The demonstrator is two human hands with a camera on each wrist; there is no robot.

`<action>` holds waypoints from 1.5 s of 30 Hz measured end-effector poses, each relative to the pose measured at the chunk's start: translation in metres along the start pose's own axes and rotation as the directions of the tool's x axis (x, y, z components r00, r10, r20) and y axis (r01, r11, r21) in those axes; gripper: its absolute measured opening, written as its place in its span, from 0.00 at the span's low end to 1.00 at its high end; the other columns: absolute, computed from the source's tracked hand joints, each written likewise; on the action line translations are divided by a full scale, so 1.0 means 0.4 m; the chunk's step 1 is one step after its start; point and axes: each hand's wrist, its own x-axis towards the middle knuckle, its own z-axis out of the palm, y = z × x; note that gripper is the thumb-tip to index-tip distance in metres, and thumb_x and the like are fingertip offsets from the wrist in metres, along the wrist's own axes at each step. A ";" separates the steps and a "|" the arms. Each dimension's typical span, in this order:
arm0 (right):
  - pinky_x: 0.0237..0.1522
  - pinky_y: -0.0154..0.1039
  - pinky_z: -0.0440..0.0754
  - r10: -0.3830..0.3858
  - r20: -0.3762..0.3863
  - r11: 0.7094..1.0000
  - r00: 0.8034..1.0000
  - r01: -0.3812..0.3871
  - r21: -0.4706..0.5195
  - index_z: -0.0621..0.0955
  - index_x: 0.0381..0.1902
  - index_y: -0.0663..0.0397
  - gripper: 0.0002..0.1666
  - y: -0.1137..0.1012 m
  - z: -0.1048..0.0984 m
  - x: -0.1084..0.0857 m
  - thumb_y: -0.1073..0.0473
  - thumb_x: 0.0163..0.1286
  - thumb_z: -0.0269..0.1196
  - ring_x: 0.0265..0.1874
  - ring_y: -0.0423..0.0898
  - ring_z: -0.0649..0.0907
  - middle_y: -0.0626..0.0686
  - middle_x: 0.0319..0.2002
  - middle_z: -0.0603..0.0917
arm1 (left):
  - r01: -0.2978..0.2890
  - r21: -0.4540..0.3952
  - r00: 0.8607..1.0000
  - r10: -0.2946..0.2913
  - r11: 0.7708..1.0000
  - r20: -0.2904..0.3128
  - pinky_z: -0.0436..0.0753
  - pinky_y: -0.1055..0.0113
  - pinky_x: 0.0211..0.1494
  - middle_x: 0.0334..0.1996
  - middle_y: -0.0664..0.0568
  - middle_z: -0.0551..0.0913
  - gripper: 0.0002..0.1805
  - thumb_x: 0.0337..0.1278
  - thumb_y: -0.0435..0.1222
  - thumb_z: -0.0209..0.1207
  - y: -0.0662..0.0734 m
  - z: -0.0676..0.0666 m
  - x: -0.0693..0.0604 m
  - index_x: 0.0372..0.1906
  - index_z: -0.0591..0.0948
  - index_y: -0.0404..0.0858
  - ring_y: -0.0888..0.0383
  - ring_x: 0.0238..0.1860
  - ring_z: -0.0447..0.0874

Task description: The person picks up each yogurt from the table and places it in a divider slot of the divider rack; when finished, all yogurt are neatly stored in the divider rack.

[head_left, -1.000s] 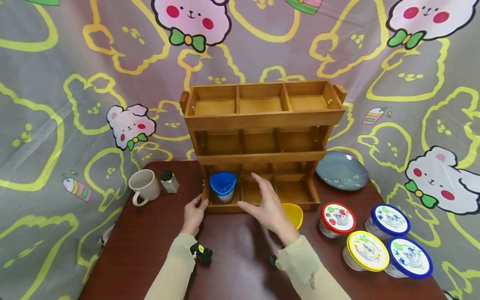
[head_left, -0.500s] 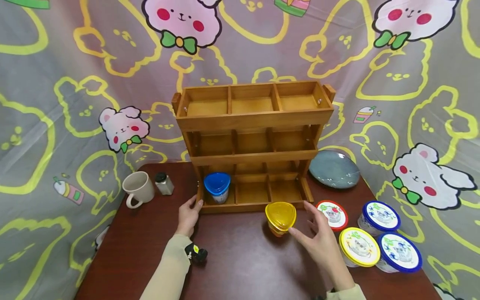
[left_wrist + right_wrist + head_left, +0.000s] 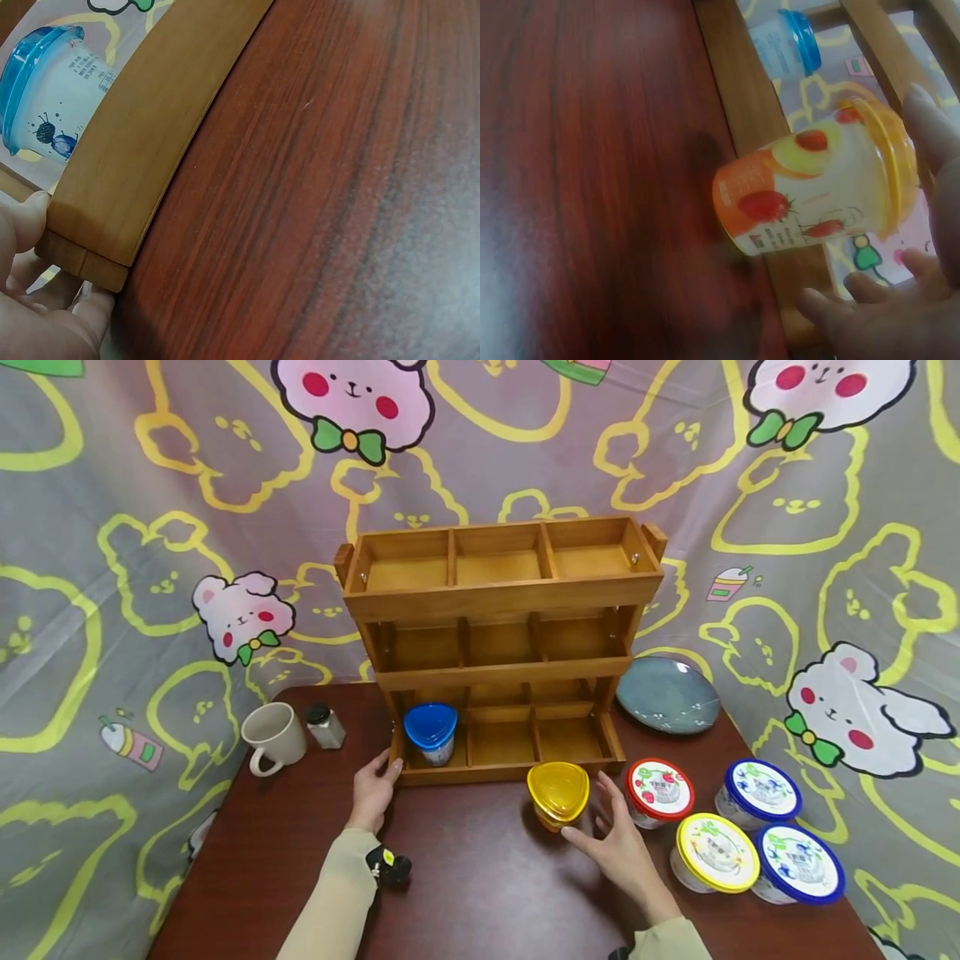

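Note:
A three-tier wooden rack with divided compartments stands at the back of the table. My left hand holds its bottom front-left corner, thumb on top and fingers on the side in the left wrist view. In the lowest tier's left compartment sits a blue-lidded cup. My right hand is beside a yellow-lidded yogurt cup, its thumb and fingers spread around the cup's right side, apart from it or barely touching; I cannot tell which. That cup stands upright on the table before the rack, fruit pictures on its wall.
To the right stand a red-lidded tub, a yellow-lidded tub and two blue-lidded tubs. A grey-blue plate lies behind them. At the left are a beige mug and a black-capped jar.
My right hand has moved away from the rack's front to the right side of the yellow-lidded cup. My left hand stays at the rack's corner, and the view has shifted slightly.

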 end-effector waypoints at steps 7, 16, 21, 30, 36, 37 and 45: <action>0.67 0.60 0.62 0.017 0.021 0.999 1.000 -0.018 0.040 0.50 0.78 0.50 0.64 -0.005 0.012 0.027 0.57 0.55 0.78 0.72 0.63 0.60 0.66 0.73 0.59 | 0.001 0.009 1.000 -0.001 1.000 -0.002 0.64 0.49 0.70 0.68 0.37 0.70 0.27 0.72 0.37 0.56 0.005 0.000 -0.003 0.70 0.69 0.30 0.44 0.69 0.65; 0.67 0.60 0.61 -0.012 0.025 0.992 1.000 0.009 0.126 0.50 0.78 0.53 0.64 0.015 0.032 0.048 0.64 0.53 0.78 0.72 0.60 0.59 0.64 0.74 0.57 | 0.017 0.001 1.000 -0.017 1.000 0.000 0.64 0.49 0.70 0.68 0.38 0.70 0.27 0.72 0.38 0.56 0.003 0.000 -0.002 0.70 0.69 0.31 0.45 0.68 0.66; 0.68 0.60 0.60 0.001 0.028 0.994 1.000 -0.005 0.112 0.52 0.78 0.50 0.63 0.025 0.038 0.052 0.62 0.53 0.78 0.72 0.59 0.59 0.60 0.75 0.54 | 0.015 0.001 1.000 -0.015 1.000 -0.001 0.64 0.49 0.70 0.68 0.37 0.70 0.27 0.72 0.38 0.57 0.002 0.001 -0.001 0.70 0.69 0.31 0.44 0.68 0.66; 0.67 0.50 0.63 -0.002 0.039 0.985 0.999 -0.005 0.171 0.52 0.77 0.51 0.62 0.029 0.044 0.058 0.65 0.53 0.77 0.69 0.56 0.66 0.60 0.74 0.58 | 0.017 -0.003 1.000 -0.017 1.000 -0.002 0.65 0.49 0.70 0.68 0.38 0.70 0.27 0.72 0.38 0.57 -0.001 0.000 -0.001 0.70 0.69 0.32 0.44 0.68 0.66; 0.64 0.46 0.68 0.004 0.022 0.986 1.000 -0.008 0.164 0.54 0.77 0.50 0.61 0.033 0.048 0.056 0.65 0.53 0.78 0.67 0.56 0.69 0.60 0.72 0.60 | 0.012 -0.014 1.000 -0.012 1.000 -0.004 0.65 0.49 0.70 0.67 0.37 0.71 0.27 0.71 0.37 0.57 -0.001 0.001 -0.003 0.70 0.69 0.31 0.44 0.68 0.66; 0.64 0.46 0.69 0.004 0.019 0.986 1.000 -0.007 0.165 0.54 0.77 0.50 0.61 0.033 0.048 0.055 0.65 0.52 0.78 0.67 0.56 0.69 0.60 0.72 0.61 | 0.012 -0.013 1.000 -0.012 1.000 -0.004 0.65 0.49 0.70 0.67 0.37 0.70 0.27 0.71 0.37 0.57 -0.001 0.000 -0.004 0.70 0.69 0.31 0.44 0.68 0.66; 0.62 0.46 0.71 0.024 0.015 0.987 1.000 -0.026 0.161 0.55 0.77 0.50 0.62 0.020 0.050 0.056 0.65 0.51 0.78 0.65 0.57 0.72 0.61 0.70 0.65 | 0.019 -0.004 1.000 -0.019 1.000 0.003 0.63 0.48 0.71 0.68 0.37 0.69 0.28 0.72 0.38 0.56 0.001 -0.002 -0.007 0.71 0.68 0.31 0.43 0.69 0.64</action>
